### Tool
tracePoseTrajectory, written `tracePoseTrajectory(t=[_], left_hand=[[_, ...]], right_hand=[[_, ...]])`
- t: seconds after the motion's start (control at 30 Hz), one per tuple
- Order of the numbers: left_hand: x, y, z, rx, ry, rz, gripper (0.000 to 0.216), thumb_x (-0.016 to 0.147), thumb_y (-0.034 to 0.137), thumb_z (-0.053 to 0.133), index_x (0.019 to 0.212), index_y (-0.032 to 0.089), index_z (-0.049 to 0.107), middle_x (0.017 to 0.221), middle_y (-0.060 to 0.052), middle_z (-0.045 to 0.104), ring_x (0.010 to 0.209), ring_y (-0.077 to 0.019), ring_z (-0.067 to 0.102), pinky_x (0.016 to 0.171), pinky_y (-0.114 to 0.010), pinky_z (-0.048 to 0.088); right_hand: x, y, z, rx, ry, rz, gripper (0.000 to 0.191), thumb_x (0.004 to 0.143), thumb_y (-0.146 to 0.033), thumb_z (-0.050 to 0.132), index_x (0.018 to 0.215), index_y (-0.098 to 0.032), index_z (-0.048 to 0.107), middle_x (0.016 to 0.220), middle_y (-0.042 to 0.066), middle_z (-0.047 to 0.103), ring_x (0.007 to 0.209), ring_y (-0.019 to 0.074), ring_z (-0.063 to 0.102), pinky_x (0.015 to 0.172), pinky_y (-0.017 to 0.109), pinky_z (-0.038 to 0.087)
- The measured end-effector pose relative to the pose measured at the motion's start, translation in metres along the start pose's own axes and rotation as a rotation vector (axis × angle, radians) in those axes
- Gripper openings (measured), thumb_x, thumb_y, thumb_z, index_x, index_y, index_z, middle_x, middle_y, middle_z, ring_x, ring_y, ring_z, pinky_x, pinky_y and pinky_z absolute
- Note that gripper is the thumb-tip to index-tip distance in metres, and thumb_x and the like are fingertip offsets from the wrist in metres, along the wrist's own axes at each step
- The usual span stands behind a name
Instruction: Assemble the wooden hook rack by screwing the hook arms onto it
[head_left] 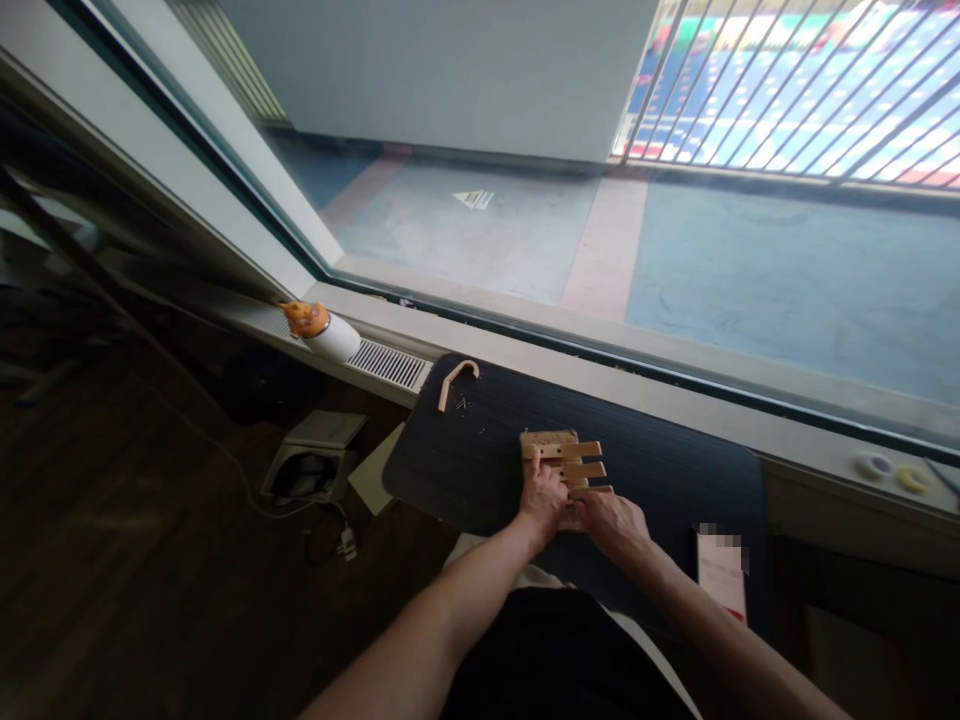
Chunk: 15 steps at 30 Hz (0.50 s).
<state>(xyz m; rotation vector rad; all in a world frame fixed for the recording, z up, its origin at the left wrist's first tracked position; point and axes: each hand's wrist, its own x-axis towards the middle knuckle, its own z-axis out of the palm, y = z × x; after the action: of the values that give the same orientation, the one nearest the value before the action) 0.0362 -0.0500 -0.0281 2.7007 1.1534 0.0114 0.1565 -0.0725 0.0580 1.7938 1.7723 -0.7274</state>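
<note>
A small light-brown wooden board [551, 438] lies on the dark table, with several pale wooden strips across it that stick out past its right edge. Dark holes show in the upper strip [555, 452]; a middle strip [589, 470] lies just below. My left hand [546, 500] holds the piece from above, its index finger stretched onto the upper strip and the other fingers curled. Closed around the lowest strip [600, 490] is my right hand [615, 522]. Its fingertips and much of that strip are hidden.
On the dark table [660, 450] lie a hook-shaped wooden piece [454, 380], small metal bits [461, 404] and a pink-faced flat object [721, 575]. A white bottle with an orange top [330, 332] stands on the sill vent [390, 362]. The window runs along the back.
</note>
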Motion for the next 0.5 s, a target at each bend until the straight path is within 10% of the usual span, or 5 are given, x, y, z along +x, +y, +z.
tracePoseTrajectory(t=[0.33, 0.5], left_hand=[[-0.001, 0.000, 0.000, 0.004, 0.019, -0.011, 0.013, 0.081, 0.019, 0.057, 0.081, 0.012, 0.069, 0.076, -0.007, 0.065, 0.088, -0.0238, 0.057, 0.109, -0.060, 0.018], [0.000, 0.000, 0.001, -0.005, 0.023, -0.008, 0.014, 0.081, 0.022, 0.059, 0.080, 0.012, 0.069, 0.076, -0.007, 0.065, 0.088, -0.0237, 0.056, 0.109, -0.059, 0.018]], right_hand=[[-0.021, -0.002, -0.030, -0.036, 0.078, -0.177, 0.030, 0.088, -0.005, 0.039, 0.104, -0.015, 0.062, 0.102, 0.012, 0.067, 0.096, 0.0211, 0.062, 0.077, 0.030, 0.046], [-0.016, 0.001, -0.027, -0.070, 0.010, -0.171, 0.024, 0.090, -0.026, 0.052, 0.110, -0.014, 0.058, 0.109, 0.008, 0.062, 0.095, 0.0188, 0.060, 0.081, 0.038, 0.049]])
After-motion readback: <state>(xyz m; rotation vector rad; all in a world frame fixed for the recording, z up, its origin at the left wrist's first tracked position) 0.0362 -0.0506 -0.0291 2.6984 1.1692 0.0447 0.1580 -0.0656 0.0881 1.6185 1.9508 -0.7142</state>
